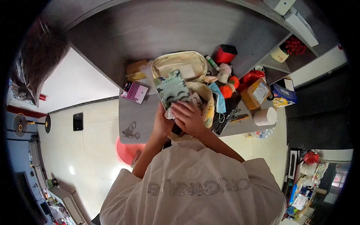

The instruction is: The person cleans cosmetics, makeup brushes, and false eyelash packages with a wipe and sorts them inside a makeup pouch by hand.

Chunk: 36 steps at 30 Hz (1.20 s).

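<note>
Both hands are together over an open cream bag (pixel 179 59) on the grey desk. A green pack of false eyelashes (pixel 173 87) stands tilted up in front of them. My left hand (pixel 163 122) is closed at the pack's lower end, with a crumpled white piece (pixel 169 113) beside its fingers. My right hand (pixel 187 115) lies across the pack's lower part, its fingers pressed together over the white piece; what is under them is hidden. Right of the hands, the bag's other side (pixel 204 90) holds small items.
A pink patterned palette (pixel 134 92) and scissors (pixel 131 130) lie on the left. On the right are a blue mask (pixel 217 98), plush toys (pixel 224 73), a cardboard box (pixel 255 93) and a white roll (pixel 265 116). A red stool (pixel 125 150) stands below the desk edge.
</note>
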{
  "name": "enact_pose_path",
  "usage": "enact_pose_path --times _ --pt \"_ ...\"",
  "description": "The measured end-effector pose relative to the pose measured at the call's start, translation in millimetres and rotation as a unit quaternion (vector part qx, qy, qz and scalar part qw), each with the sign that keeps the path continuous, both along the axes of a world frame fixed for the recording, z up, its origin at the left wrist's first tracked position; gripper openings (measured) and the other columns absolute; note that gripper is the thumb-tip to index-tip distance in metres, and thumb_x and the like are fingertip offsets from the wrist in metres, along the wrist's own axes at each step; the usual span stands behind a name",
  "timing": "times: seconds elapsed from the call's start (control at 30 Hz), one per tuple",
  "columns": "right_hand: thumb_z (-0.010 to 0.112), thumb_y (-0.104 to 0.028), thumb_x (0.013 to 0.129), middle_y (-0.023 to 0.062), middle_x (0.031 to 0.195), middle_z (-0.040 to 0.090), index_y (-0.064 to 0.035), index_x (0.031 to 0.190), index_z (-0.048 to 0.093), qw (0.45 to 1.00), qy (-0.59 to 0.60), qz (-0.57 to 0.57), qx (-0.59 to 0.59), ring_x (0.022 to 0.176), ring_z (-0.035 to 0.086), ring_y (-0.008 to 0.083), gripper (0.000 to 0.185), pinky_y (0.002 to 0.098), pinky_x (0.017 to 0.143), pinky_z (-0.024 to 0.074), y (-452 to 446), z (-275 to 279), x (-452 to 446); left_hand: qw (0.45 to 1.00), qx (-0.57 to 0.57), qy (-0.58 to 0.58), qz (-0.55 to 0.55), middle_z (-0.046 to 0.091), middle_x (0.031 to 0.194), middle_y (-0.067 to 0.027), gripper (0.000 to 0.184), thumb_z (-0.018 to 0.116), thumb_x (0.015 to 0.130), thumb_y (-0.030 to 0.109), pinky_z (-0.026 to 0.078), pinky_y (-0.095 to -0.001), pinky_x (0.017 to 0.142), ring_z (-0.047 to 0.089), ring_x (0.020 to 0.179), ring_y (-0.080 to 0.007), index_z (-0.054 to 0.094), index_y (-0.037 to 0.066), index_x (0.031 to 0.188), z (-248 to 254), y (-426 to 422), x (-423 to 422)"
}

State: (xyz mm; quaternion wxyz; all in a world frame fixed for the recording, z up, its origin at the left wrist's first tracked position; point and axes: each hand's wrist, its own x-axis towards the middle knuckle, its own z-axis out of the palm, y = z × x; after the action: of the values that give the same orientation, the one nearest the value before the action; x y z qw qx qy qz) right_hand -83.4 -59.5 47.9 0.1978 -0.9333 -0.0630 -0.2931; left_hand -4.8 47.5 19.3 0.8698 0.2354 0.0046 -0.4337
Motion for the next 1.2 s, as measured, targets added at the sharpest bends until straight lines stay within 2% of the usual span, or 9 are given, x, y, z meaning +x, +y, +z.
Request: enact_pose_path --times 0.2,0.3,0.4,0.53,0.63,0.73,0.83,1.0,1.2 --pt "0.057 -0.014 0.071 0.0067 0.109 0.050 -0.0076 0.098 0.057 0.997 0.019 -0.044 -0.060 0.102 0.043 0.0256 0.028 0.0378 0.085 0.0369 -7 4 -8 0.997 0.049 -0.052 -0.015 0.051 0.106 -0.0071 0.029 0.045 0.085 0.017 0.041 -0.0308 0.080 0.051 0.093 -0.0169 0.042 0.005 0.112 -18 2 1" --pt "0.056 -0.009 0.070 0.0061 0.099 0.052 -0.0084 0.095 0.059 0.994 -0.053 -0.099 -0.015 0.089 0.048 0.0251 0.025 0.0371 0.074 0.0385 -23 1 -4 0.995 0.055 -0.085 -0.026 0.052 0.103 -0.0072 0.029 0.046 0.084 0.012 0.042 -0.0306 0.080 0.051 0.092 -0.0173 0.042 0.005 0.111 -16 5 2" --pt "0.056 -0.006 0.069 0.0068 0.091 0.051 -0.0069 0.094 0.059 0.986 -0.036 -0.160 0.020 0.079 0.049 0.0254 0.025 0.0384 0.069 0.0387 -30 0 -5 0.990 0.077 -0.117 -0.011 0.052 0.103 -0.0072 0.030 0.045 0.082 0.009 0.042 -0.0308 0.080 0.051 0.093 -0.0177 0.042 0.004 0.111 -2 8 -4" --pt "0.058 -0.008 0.068 0.0084 0.089 0.050 -0.0045 0.092 0.059 0.995 -0.016 -0.094 0.037 0.081 0.049 0.0276 0.024 0.0379 0.065 0.0395 -16 -6 -9 0.996 0.090 -0.016 0.007 0.054 0.097 -0.0082 0.025 0.040 0.087 0.022 0.043 -0.0322 0.077 0.053 0.089 -0.0208 0.045 0.004 0.104 -5 5 -3" --pt "0.058 -0.012 0.072 0.0091 0.095 0.049 -0.0033 0.098 0.055 0.994 0.026 -0.076 0.067 0.085 0.049 0.0277 0.028 0.0384 0.072 0.0407 8 -16 -15 0.999 0.049 -0.021 0.011 0.052 0.101 -0.0098 0.032 0.035 0.089 0.028 0.043 -0.0329 0.079 0.052 0.092 -0.0231 0.043 0.004 0.109 -12 0 1" --pt "0.057 -0.013 0.074 0.0090 0.096 0.049 -0.0045 0.103 0.053 0.994 0.051 -0.069 0.064 0.087 0.049 0.0276 0.030 0.0378 0.076 0.0408 11 -10 -15 0.994 0.089 -0.064 0.010 0.051 0.105 -0.0097 0.034 0.033 0.090 0.030 0.042 -0.0339 0.081 0.051 0.095 -0.0237 0.041 0.005 0.112 -15 3 0" --pt "0.058 -0.011 0.073 0.0097 0.094 0.051 -0.0045 0.099 0.055 0.994 0.030 -0.080 0.070 0.087 0.050 0.0279 0.027 0.0362 0.075 0.0413 3 -4 -5 0.997 0.074 -0.029 -0.009 0.051 0.106 -0.0075 0.030 0.038 0.089 0.022 0.042 -0.0309 0.080 0.051 0.094 -0.0186 0.042 0.005 0.113 -2 0 -8" --pt "0.057 -0.004 0.072 0.0104 0.091 0.052 -0.0041 0.097 0.056 0.988 -0.026 -0.108 0.111 0.084 0.051 0.0278 0.026 0.0356 0.073 0.0421 -21 8 19 0.998 0.057 -0.014 -0.025 0.051 0.106 -0.0074 0.030 0.035 0.090 0.022 0.041 -0.0319 0.082 0.050 0.095 -0.0189 0.043 0.003 0.112 0 -4 -10" --pt "0.056 -0.007 0.072 0.0091 0.091 0.051 -0.0060 0.094 0.057 0.990 0.050 -0.032 0.127 0.088 0.049 0.0285 0.022 0.0371 0.079 0.0396 7 -4 7 1.000 0.010 -0.022 0.015 0.051 0.104 -0.0081 0.032 0.033 0.090 0.024 0.041 -0.0328 0.081 0.050 0.094 -0.0197 0.041 0.003 0.113 -17 2 2"
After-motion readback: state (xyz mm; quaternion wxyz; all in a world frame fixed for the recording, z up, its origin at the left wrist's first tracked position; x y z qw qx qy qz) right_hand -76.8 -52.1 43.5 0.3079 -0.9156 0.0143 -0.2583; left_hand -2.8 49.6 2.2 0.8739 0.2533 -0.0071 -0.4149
